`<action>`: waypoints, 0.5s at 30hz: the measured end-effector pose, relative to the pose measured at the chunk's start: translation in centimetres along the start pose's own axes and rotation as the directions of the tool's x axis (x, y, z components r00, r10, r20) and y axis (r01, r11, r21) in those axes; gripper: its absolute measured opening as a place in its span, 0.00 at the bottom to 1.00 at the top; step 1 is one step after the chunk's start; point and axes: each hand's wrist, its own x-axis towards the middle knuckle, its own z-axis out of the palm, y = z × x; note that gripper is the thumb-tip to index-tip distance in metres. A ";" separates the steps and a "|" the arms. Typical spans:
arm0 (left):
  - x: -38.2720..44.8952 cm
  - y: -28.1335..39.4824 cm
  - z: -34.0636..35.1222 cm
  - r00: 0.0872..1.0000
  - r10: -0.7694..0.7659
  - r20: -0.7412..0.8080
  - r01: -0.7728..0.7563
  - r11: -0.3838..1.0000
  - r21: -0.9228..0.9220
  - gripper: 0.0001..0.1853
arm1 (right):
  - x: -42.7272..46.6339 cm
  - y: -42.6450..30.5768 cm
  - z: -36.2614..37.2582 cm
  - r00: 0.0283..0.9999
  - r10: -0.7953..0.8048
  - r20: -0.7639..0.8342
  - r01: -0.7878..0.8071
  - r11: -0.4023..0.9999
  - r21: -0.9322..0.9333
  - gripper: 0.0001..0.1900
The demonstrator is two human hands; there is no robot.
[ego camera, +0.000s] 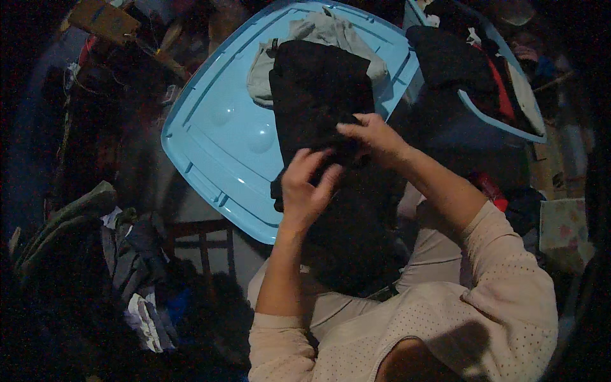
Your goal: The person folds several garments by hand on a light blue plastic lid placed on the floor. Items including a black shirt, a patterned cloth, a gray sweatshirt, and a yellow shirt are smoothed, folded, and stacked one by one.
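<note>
A dark folded garment (320, 90) lies in front of me, over a pale grey garment (260, 76), both on a light blue plastic lid (210, 138). My right hand (377, 136) holds the dark cloth at its near right side, thumb and fingers on the fabric. Slightly blurred, my left hand (308, 186) rests at the near left part of the same cloth with thumb and fingers apart. Whether it pinches any fabric is unclear. More dark cloth (353, 238) hangs from the near end down between my legs.
On the right stands a light blue plastic bin (506, 126) holding dark, red and pale clothes. Heaped clothes (133, 258) lie at the left, beside a dark wooden frame (205, 241). A cardboard piece (102, 21) is at the upper left. Much of the surroundings is too dark to tell.
</note>
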 end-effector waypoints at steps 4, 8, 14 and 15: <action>0.4 -1.4 -0.5 0.831 -0.556 -0.012 0.462 0.702 -0.542 0.20 | 0.4 0.0 -1.1 0.998 0.055 0.025 -0.058 0.992 0.115 0.14; 0.5 -2.4 -0.6 0.707 -0.688 0.166 0.455 0.261 -0.851 0.24 | 1.0 1.5 -1.6 0.998 0.046 0.046 -0.055 0.976 0.210 0.19; 0.7 -3.1 -1.6 0.638 -0.738 0.220 0.454 0.131 -0.881 0.22 | 0.5 1.9 -0.1 0.979 -0.201 0.041 0.204 0.927 -0.315 0.15; 0.9 -2.8 -1.6 0.630 -0.745 0.220 0.457 0.126 -0.881 0.21 | 0.3 1.9 -0.1 0.983 -0.172 0.066 0.184 0.945 -0.271 0.15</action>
